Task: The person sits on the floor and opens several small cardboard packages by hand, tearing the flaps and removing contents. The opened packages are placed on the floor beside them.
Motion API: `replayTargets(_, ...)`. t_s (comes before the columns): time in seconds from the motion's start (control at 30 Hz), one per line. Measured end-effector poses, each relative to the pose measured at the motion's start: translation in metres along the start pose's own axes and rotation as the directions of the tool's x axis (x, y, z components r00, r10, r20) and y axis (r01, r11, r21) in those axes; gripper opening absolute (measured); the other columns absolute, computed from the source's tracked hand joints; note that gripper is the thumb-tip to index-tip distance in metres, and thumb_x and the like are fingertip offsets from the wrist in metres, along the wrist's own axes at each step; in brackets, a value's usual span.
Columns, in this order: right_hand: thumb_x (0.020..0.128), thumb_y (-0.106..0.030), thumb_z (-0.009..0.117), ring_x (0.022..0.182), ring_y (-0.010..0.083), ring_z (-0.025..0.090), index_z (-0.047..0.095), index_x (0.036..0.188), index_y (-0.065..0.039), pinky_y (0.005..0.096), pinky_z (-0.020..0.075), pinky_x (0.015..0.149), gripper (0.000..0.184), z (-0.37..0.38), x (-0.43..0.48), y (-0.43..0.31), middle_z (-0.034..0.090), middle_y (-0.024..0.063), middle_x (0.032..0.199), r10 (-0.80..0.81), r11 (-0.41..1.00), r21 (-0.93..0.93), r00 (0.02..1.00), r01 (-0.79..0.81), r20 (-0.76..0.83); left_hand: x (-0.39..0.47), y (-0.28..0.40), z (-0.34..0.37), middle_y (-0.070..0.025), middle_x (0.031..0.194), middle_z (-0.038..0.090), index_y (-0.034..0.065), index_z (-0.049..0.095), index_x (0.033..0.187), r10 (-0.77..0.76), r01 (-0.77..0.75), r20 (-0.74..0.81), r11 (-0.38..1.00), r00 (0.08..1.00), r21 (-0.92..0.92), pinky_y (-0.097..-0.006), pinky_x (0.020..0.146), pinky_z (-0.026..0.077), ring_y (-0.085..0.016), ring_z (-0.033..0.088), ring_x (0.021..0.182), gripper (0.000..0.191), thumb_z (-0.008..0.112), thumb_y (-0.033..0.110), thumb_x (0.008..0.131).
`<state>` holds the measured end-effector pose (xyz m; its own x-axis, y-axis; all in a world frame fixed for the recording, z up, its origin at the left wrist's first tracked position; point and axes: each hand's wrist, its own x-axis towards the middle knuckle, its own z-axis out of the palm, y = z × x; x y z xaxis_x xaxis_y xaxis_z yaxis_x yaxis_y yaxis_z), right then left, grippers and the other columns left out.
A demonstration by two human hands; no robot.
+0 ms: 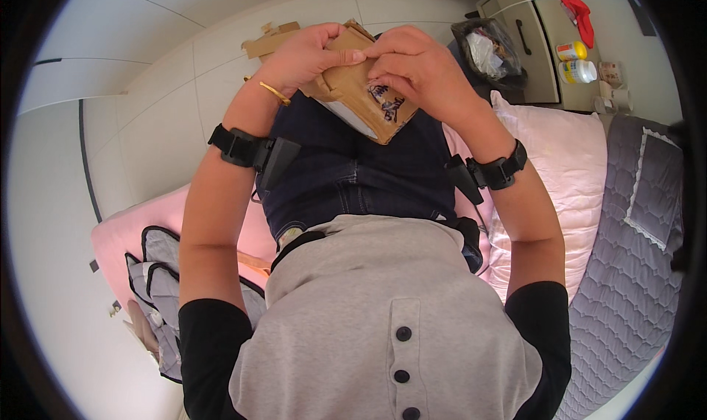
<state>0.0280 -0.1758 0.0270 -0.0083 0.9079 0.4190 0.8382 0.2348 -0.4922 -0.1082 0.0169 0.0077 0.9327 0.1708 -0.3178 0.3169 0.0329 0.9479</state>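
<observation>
A brown cardboard box (359, 96) with dark handwriting and a whitish patch rests tilted over my lap, above dark blue jeans (353, 160). My left hand (309, 52) grips its upper left edge, thumb across the cardboard. On the upper right part, my right hand (417, 63) pinches the cardboard near my left thumb, its other fingers curled over the surface. Both hands touch the box, with the fingertips partly hidden. Another piece of cardboard (270, 43) shows behind my left hand.
A lined waste bin (489, 55) with plastic and scraps stands beside a drawer cabinet (538, 50), which carries bottles (577, 72) and a red cloth (577, 16). A pink pillow (552, 182) and grey quilted cover (629, 254) lie at right. Grey fabric (160, 298) lies at left.
</observation>
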Motion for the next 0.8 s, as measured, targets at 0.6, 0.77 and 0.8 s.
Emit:
replayTargets(0.6, 0.079, 0.006, 0.069, 0.094, 0.028, 0.068, 0.063, 0.09, -0.002, 0.0334, 0.055, 0.078, 0.015, -0.041, -0.105, -0.044, 0.068, 0.0111, 0.1, 0.284, 0.932, 0.255, 0.956, -0.258, -0.068, 0.007, -0.055, -0.1, -0.0057, 0.101, 0.069, 0.0021, 0.061, 0.113, -0.043, -0.056, -0.369, 0.966, 0.928, -0.252, -0.0274, 0.08, 0.051, -0.012, 0.065, 0.09, 0.033, 0.073, 0.02, 0.088)
replayTargets(0.77, 0.082, 0.006, 0.067, 0.098, 0.0267, 0.067, 0.063, 0.09, -0.002, 0.0329, 0.0538, 0.082, 0.012, -0.048, -0.112, -0.042, 0.066, 0.0098, 0.097, 0.448, 0.849, 0.344, 0.891, -0.4, -0.069, 0.004, -0.054, -0.097, -0.0038, 0.1, 0.069, 0.0034, 0.062, 0.111, -0.024, -0.082, -0.408, 0.967, 0.913, -0.241, -0.0262, 0.081, 0.051, -0.011, 0.064, 0.089, 0.028, 0.071, 0.021, 0.09)
replayTargets(0.8, 0.083, 0.006, 0.066, 0.097, 0.0265, 0.067, 0.062, 0.089, -0.003, 0.0329, 0.0534, 0.082, 0.012, -0.05, -0.117, -0.04, 0.066, 0.0096, 0.096, 0.446, 0.857, 0.311, 0.894, -0.411, -0.047, 0.001, -0.059, -0.102, -0.0027, 0.099, 0.069, 0.0044, 0.062, 0.11, -0.023, -0.089, -0.433, 0.967, 0.901, -0.237, -0.0252, 0.08, 0.051, -0.01, 0.064, 0.088, 0.025, 0.069, 0.021, 0.092)
